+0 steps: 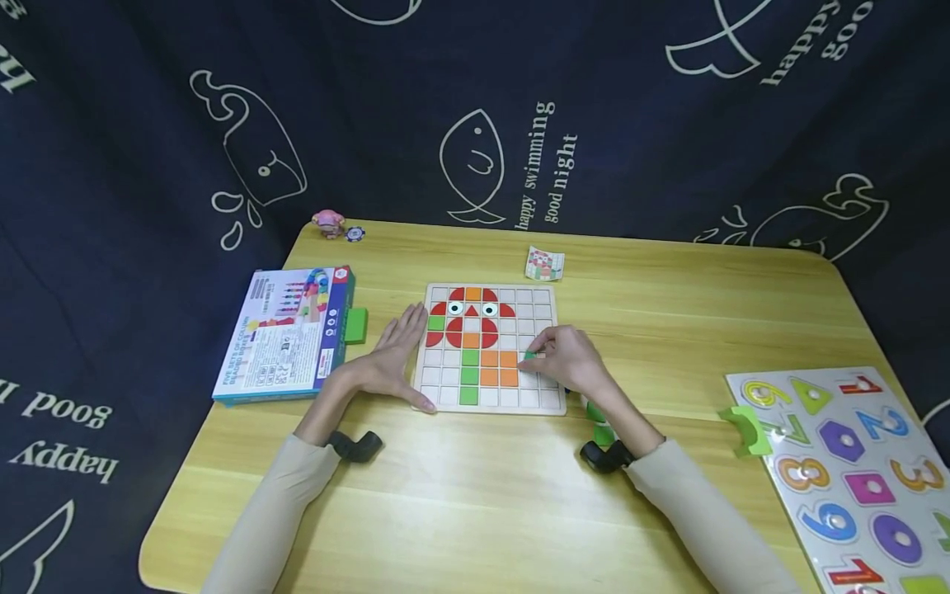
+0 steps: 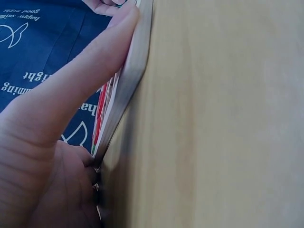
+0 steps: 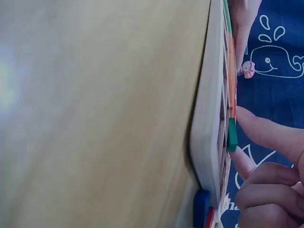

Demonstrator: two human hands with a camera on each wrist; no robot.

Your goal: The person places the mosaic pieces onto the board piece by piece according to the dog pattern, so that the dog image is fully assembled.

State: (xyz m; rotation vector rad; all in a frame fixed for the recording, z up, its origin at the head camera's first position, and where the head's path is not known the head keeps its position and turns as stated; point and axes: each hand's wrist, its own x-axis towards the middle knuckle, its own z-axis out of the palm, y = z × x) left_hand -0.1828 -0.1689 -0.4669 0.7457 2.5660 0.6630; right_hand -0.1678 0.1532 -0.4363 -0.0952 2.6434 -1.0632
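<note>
A square wooden grid board (image 1: 538, 401) lies on the table, partly filled with red, orange and green tiles and two eye tiles. My left hand (image 1: 387, 363) is spread along its left side, the thumb at the front left corner. In the left wrist view that thumb (image 2: 90, 71) lies straight against the board's edge. Over the right part of the grid, my right hand (image 1: 570, 360) pinches a green tile (image 3: 232, 135) between thumb and finger. The tile stands right at the grid surface, just right of the orange tiles (image 1: 499, 369).
At left lie a bead-toy box (image 1: 285, 338) and a green block (image 1: 356, 326). A small picture card (image 1: 545, 264) and a pink figurine (image 1: 328, 221) are behind. Green pieces (image 1: 599, 422) sit under my right wrist. A number puzzle board (image 1: 809, 412) and a green arch block (image 1: 748, 431) occupy the right.
</note>
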